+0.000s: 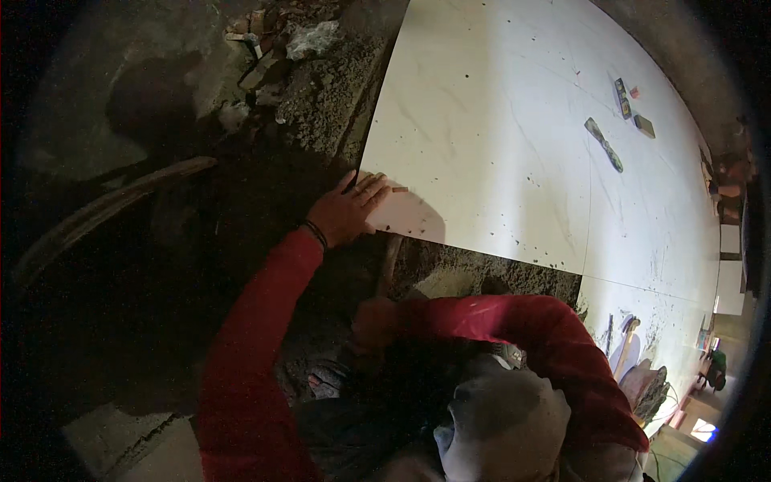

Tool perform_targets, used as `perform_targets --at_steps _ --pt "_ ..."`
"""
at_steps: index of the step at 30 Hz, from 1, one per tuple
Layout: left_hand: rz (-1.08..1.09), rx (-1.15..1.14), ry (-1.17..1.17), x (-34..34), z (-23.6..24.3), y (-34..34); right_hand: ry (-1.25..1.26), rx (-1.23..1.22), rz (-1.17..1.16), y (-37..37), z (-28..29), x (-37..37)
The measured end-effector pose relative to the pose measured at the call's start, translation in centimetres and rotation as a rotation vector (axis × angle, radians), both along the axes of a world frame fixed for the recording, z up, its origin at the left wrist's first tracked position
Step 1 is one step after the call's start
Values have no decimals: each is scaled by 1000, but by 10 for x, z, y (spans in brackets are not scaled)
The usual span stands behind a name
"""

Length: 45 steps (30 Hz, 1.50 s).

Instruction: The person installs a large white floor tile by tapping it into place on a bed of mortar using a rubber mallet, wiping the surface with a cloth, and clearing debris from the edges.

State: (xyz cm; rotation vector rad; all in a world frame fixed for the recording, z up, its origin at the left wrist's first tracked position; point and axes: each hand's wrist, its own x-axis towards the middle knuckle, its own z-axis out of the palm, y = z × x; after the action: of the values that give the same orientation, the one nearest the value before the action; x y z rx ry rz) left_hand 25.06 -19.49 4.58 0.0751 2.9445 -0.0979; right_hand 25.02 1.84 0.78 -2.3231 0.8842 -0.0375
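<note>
My left hand (347,210), with a dark band at its wrist, lies over the near left corner of a large white floor tile (474,136). Its fingers are stretched out flat on the surface. Below the tile's near edge, my right hand (374,323) is in deep shadow, closed around a wooden handle (389,265). That handle points up toward the edge; the tool's head cannot be made out. A small brown stick-like piece (400,189) rests on the tile by my left fingertips.
Rough mortar (321,112) with rubble borders the tile's left side. A flat-bladed tool (604,145), a dark bar-shaped tool (622,98) and a small block (644,126) lie on the tiles to the right. A wooden-handled tool (626,347) lies nearer. A distant person (714,369) is at far right.
</note>
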Motion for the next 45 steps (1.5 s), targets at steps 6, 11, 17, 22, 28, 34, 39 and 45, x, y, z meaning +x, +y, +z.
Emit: perform_targets --at_steps 6,11,17,22,28,34,39,45 --pt "-2 7 0 -8 6 5 -60 -25 125 32 -13 33" --pt "-24 -29 31 -2 6 1 71 27 49 1 4 -5" --pt "-40 -34 32 0 1 -3 -106 -62 -4 29 -43 7" --pt "-104 -114 46 -9 16 5 -218 -178 -255 26 24 -22" --pt "5 154 37 -16 7 1 7 -388 -1102 92 91 -92" --pt "124 141 206 -81 -15 36 -324 -457 -1952 265 79 -275" --pt "239 28 330 -180 -38 101 466 -352 -2447 417 29 -375" --pt "-3 160 447 -247 -34 217 908 -614 -2347 400 18 -363"
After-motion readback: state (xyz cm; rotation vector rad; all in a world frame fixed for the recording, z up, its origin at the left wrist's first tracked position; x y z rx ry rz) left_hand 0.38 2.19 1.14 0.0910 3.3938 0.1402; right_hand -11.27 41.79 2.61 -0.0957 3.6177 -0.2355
